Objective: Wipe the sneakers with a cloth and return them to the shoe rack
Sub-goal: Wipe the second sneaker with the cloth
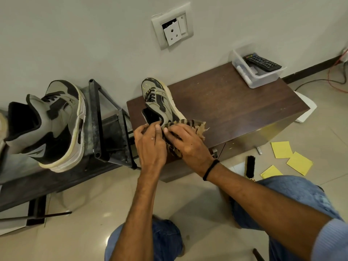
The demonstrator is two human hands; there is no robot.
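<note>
Now left grip (150, 146) pinches sneaker (160, 98) heel, right grip (186, 142) clutches cloth (190, 122); clear bin (263, 81) holds remote (261, 63).

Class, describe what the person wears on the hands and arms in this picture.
The left hand and right hand are ungloved. A thin black band circles the right wrist. A light blue sleeve shows on the right upper arm, at the picture's lower right corner.
</note>
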